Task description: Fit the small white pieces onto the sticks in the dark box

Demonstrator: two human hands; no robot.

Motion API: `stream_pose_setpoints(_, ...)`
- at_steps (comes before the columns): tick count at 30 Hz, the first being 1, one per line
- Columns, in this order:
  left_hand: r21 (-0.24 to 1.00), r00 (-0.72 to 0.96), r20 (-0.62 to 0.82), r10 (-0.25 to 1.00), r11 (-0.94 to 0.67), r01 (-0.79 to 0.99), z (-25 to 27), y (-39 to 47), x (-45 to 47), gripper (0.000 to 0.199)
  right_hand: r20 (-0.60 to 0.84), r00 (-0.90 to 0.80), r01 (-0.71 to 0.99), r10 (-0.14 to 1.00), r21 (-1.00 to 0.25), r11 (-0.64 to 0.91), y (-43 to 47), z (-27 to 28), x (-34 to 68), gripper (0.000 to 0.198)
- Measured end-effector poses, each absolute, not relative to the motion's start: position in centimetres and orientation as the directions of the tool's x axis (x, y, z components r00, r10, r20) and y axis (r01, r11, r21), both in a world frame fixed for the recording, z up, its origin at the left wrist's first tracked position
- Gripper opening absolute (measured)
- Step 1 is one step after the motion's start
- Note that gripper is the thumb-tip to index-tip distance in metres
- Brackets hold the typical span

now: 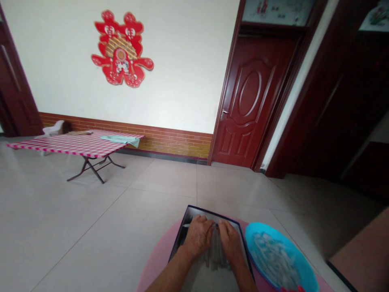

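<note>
"What's that they're working at?"

"A pink table (158,259) with a smooth, curved edge. On it lies a shallow four-sided box (212,213), dark-rimmed and pale inside. Just to its right, a rounded bright-blue basin (258,228) holds a pile of whitish, slender pieces (278,259)."

"And the hands?"

"The left hand (199,236) and right hand (229,238) are over the box, fingers bent. I can't tell whether either is gripping."

"Gripping what?"

"Those thin greyish sticks (216,253), roughly parallel in the box, partly under the fingers, too blurred for texture."
</note>
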State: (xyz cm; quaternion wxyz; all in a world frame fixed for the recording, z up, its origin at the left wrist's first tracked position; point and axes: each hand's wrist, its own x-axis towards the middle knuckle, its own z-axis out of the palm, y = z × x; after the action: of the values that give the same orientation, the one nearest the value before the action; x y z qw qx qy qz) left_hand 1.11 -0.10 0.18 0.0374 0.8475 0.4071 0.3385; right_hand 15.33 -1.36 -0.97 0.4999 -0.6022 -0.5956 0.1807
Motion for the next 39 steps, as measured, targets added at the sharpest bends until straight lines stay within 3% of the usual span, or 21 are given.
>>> stream_pose_setpoints(5,0.326,0.450,0.535,0.715,-0.666,0.671,-0.01,-0.20,1.09,0.027,0.395,0.173,0.538,0.902,-0.805,0.249,-1.47,-0.85,15.24,0.022)
stream_pose_setpoints(15,0.338,0.448,0.536,0.715,-0.669,0.663,-0.17,-0.34,1.29,0.025,0.371,0.208,0.544,0.905,-0.813,0.208,-1.17,-1.13,15.51,0.036)
stream_pose_setpoints(21,0.336,0.455,0.513,0.727,-0.659,0.673,0.06,-0.35,1.21,0.027,0.392,0.149,0.574,0.908,-0.782,0.243,-1.37,-1.06,15.56,0.025)
stream_pose_setpoints(27,0.321,0.467,0.524,0.712,-0.673,0.666,-0.25,-0.45,1.42,0.026,0.429,0.160,0.643,0.889,-0.729,0.236,-1.05,-1.46,15.54,0.035)
stream_pose_setpoints(33,0.338,0.444,0.549,0.708,-0.674,0.657,-0.52,-0.23,1.39,0.030,0.378,0.168,0.610,0.910,-0.765,0.205,-1.41,-0.69,15.49,0.047)
stream_pose_setpoints(39,0.318,0.451,0.536,0.714,-0.665,0.675,-0.38,-0.32,1.31,0.027,0.438,0.141,0.686,0.888,-0.690,0.231,-1.27,-1.09,15.53,0.046)
